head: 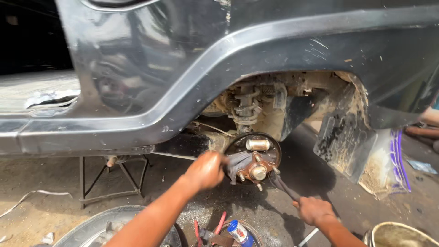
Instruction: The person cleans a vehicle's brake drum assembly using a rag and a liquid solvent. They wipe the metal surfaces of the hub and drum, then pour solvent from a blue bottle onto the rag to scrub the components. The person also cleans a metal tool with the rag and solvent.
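Note:
A dark car body sits raised with its wheel off, exposing a rusty wheel hub [257, 171] with studs and a brake backing plate. A grey rag [238, 163] is wrapped around the hub. My left hand [205, 170] grips one end of the rag at the hub's left side. My right hand [313, 209] pulls the rag's other end down and to the right, below the hub. Above the hub a coil spring and strut [247, 107] show inside the wheel arch.
A metal jack stand [114, 176] props the sill at the left. On the ground near me lie a removed wheel [91, 228], a basin with tools and a spray can [238, 232], and a metal bowl [402, 235]. A muddy mud flap [347, 137] hangs to the right.

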